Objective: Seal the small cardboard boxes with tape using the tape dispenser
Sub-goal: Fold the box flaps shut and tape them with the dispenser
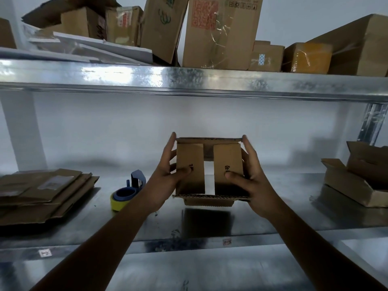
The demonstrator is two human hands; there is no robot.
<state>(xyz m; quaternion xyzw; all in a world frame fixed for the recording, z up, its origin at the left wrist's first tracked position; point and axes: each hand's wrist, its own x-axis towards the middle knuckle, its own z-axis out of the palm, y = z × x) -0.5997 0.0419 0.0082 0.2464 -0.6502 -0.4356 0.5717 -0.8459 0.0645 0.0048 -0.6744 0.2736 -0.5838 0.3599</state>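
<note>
Aloft, small box, left hand and right hand fingers clasping its sides, thumbs pressing flaps.

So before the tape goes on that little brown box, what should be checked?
1. Grip on the small brown cardboard box: ok; left hand and right hand hold its sides.
2. Top flaps meeting: not ok; a gap shows between the two.
3. Reach to the blue tape dispenser with yellow roll: ok; it lies on the metal shelf by the left wrist.
4. A hand free for it: not ok; both hold the box.
5. Box set down: not ok; it looks held above the shelf.
6. Tape end ready: cannot tell.
</note>
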